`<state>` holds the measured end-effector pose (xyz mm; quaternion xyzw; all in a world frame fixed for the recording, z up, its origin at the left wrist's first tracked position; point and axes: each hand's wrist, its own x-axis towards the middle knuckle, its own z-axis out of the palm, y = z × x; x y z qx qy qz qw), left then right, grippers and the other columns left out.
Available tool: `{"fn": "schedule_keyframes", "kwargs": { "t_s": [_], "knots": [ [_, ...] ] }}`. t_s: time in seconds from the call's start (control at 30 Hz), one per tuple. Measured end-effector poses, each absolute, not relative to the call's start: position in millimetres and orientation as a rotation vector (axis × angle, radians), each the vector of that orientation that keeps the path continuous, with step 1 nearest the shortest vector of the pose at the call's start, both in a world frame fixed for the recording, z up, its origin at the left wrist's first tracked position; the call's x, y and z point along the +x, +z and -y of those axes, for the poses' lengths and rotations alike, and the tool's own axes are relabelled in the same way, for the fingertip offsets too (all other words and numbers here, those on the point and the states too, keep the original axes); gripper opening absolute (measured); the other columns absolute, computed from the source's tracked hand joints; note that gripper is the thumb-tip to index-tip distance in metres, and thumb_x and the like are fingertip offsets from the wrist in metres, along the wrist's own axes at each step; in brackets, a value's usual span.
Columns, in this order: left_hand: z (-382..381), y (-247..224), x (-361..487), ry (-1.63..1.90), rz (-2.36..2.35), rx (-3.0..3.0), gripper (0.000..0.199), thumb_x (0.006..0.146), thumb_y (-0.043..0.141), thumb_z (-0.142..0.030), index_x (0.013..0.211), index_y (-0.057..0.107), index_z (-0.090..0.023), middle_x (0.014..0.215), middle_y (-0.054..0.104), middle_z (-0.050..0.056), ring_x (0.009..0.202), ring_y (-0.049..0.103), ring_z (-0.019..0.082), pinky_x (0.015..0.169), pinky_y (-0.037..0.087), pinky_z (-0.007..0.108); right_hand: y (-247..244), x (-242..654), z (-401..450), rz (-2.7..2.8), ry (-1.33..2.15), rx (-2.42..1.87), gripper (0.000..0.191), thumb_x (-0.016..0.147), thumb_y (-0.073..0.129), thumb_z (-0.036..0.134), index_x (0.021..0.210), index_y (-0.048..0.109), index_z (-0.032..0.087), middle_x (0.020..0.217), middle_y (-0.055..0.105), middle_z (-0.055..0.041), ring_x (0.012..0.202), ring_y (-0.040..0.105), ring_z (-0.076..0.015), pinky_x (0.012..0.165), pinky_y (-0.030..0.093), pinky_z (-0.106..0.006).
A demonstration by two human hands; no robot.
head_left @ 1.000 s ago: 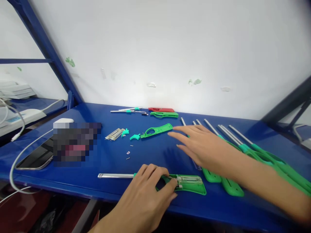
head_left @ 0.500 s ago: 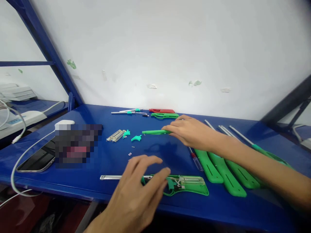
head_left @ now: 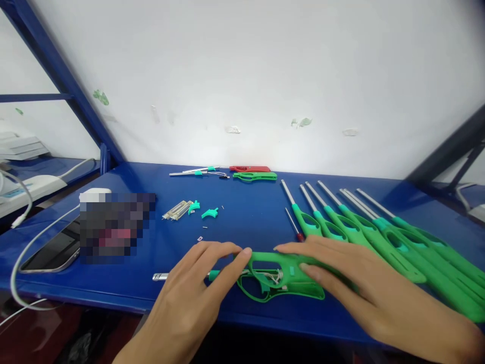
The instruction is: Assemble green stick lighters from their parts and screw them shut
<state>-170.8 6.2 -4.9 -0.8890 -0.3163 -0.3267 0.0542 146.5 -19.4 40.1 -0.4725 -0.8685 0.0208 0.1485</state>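
Note:
A green shell half (head_left: pixel 291 264) is pinched at its front end by my left hand (head_left: pixel 204 288) and gripped near its rear by my right hand (head_left: pixel 341 283). It hangs over an opened green lighter body (head_left: pixel 310 290), tilted and not lined up with it. White wires and a teal trigger (head_left: pixel 264 287) show inside the lower body. That body's metal tube (head_left: pixel 161 276) sticks out to the left, past my left hand. Right of my hands, several green lighters with metal tubes (head_left: pixel 379 237) lie side by side.
Teal triggers (head_left: pixel 209 213), clear fuel tanks (head_left: pixel 178 210) and tiny parts lie mid-table. A red shell (head_left: pixel 250 169) and a green shell (head_left: pixel 254 176) are at the back. A screwdriver (head_left: pixel 293 223) lies beside the lighters. On the left are a phone (head_left: pixel 53 247) and cable.
My right hand has brought the green shell half from the back of the table down over the opened body. My left hand has closed on the shell's front end.

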Motion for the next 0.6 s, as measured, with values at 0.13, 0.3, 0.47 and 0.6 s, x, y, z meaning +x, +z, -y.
{"fn": "schedule_keyframes", "kwargs": {
  "t_s": [0.13,0.3,0.47,0.6],
  "knots": [
    [-11.6,-2.8,-169.9,-0.946,1.021,-2.799,0.075,0.093,0.037,0.016,0.153,0.050,-0.027,0.132,0.062,0.007,0.119,0.057,0.019,0.118,0.045,0.050,27.2,144.3,17.7,2.499,0.094,-1.360,0.051,0.110,0.049,0.056,0.158,0.037,0.047,0.138,0.062,0.0050,0.121,0.068,-0.0121,0.090,0.063,-0.023],
    [-10.3,1.6,-167.4,-0.899,1.079,-2.907,0.062,0.097,0.043,0.009,0.145,0.055,-0.028,0.125,0.064,0.005,0.106,0.059,0.019,0.115,0.048,0.050,14.1,141.4,22.3,2.356,-0.141,-1.246,0.036,0.112,0.046,0.051,0.145,0.054,0.040,0.128,0.064,0.0044,0.113,0.068,-0.0078,0.092,0.056,-0.018],
    [-10.8,7.4,-162.5,-0.906,1.185,-2.979,0.039,0.107,0.050,-0.006,0.135,0.063,-0.031,0.117,0.067,0.001,0.107,0.061,0.018,0.107,0.050,0.042,4.4,134.5,30.9,2.363,-0.143,-1.214,0.036,0.111,0.054,0.042,0.146,0.053,0.034,0.133,0.063,0.0055,0.127,0.057,-0.0108,0.117,0.035,-0.026],
    [-13.0,8.1,-163.3,-0.941,1.265,-3.035,0.033,0.109,0.052,-0.014,0.133,0.066,-0.032,0.117,0.068,-0.001,0.111,0.060,0.018,0.097,0.054,0.035,-0.2,130.5,30.6,2.402,-0.105,-1.214,0.034,0.112,0.053,0.038,0.146,0.053,0.032,0.133,0.063,0.0061,0.128,0.053,-0.0120,0.121,0.025,-0.031]
  ]
}}
